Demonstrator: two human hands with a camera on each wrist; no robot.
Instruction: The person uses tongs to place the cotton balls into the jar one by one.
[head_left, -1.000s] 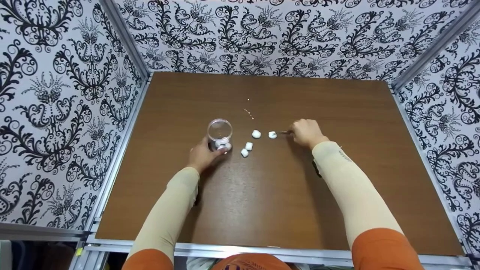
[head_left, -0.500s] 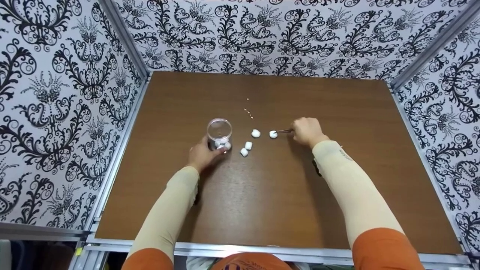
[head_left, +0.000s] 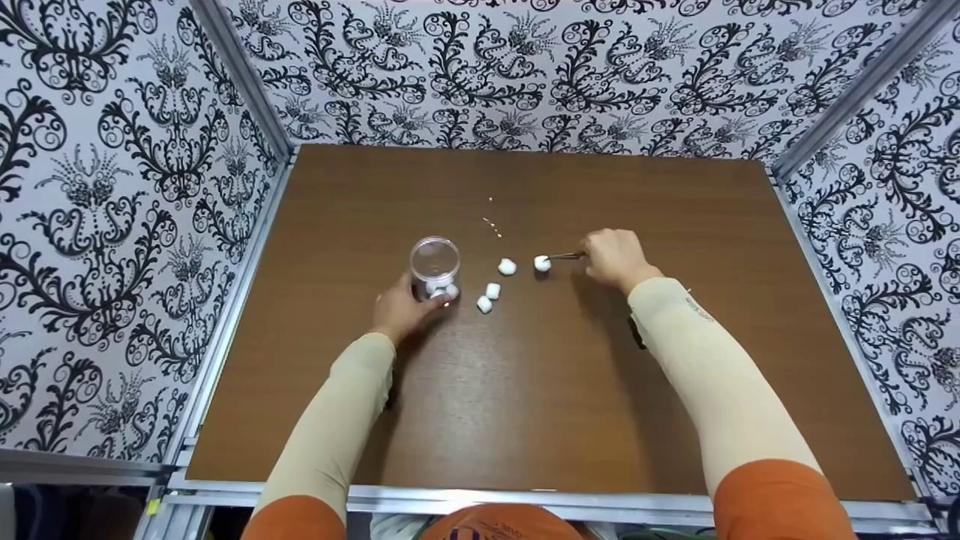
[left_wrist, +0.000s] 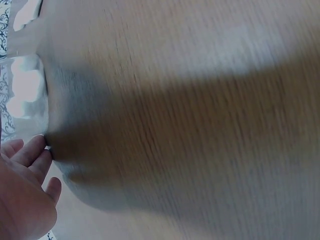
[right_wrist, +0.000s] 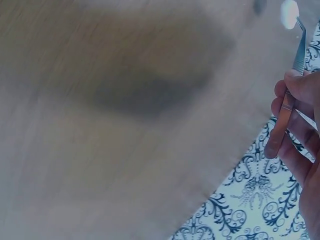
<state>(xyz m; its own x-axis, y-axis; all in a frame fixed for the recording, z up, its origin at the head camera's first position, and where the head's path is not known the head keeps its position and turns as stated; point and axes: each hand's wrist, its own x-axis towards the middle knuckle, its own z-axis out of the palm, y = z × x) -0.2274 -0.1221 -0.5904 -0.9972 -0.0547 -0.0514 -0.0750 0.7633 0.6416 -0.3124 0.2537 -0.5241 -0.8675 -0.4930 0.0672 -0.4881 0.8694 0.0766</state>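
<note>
My left hand [head_left: 400,309] holds a clear plastic jar [head_left: 435,259] upright on the table, thumb against its near side. Several white cotton balls [left_wrist: 27,85] lie at the bottom of the jar. My right hand [head_left: 616,259] pinches a pair of bent-tip tweezers [right_wrist: 286,112] between thumb and fingers. A white cotton ball [head_left: 542,263] is gripped in the tweezers' tips, slightly above the table, with its shadow apart from it in the right wrist view. Between the hands, three loose cotton balls [head_left: 493,291] rest on the wood, two of them close together.
The brown wooden table [head_left: 570,405] is framed by metal rails [head_left: 420,495]. Small pale specks [head_left: 491,224] lie beyond the cotton balls. Patterned walls [head_left: 480,90] stand at the back and on both sides.
My right hand has risen a little, and the cotton ball in the tweezers has come up off the table. My left hand and the jar stay in place.
</note>
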